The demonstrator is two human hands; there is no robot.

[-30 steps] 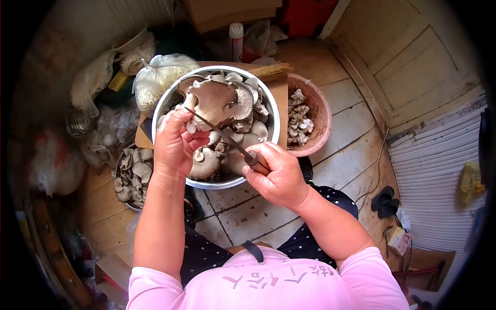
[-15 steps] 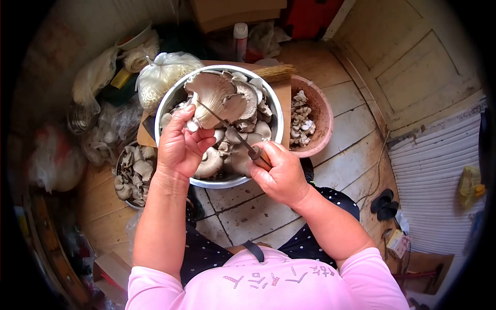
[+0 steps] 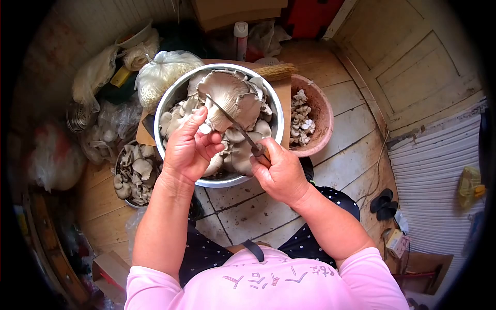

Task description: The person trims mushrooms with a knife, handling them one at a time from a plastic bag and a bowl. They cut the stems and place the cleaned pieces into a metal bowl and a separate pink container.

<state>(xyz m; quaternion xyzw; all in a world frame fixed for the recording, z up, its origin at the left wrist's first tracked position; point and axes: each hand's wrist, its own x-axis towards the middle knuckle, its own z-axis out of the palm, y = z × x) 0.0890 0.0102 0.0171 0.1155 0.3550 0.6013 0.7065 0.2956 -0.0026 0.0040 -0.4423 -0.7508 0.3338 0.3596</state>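
Note:
A large grey oyster mushroom (image 3: 223, 89), gills facing up, is held at its stem by my left hand (image 3: 190, 147), fingers curled and thumb up beside the blade. My right hand (image 3: 283, 173) wraps round the wooden handle of a knife (image 3: 235, 125). Its thin dark blade slants up and left across the mushroom near the stem, tip close to my left thumb. Both hands are over a metal basin (image 3: 280, 113) heaped with more oyster mushrooms (image 3: 240, 155).
On the right stands a pink tub (image 3: 324, 126) with small mushroom pieces. A bowl of mushrooms (image 3: 137, 173) sits at the left. A filled plastic bag (image 3: 164, 77) and a straw brush (image 3: 276, 72) lie by the basin. Black slippers (image 3: 384, 205) rest on the tiled floor.
My left hand and the mushroom have shifted a little to the right, and the cap has turned slightly. The knife has moved only slightly with them.

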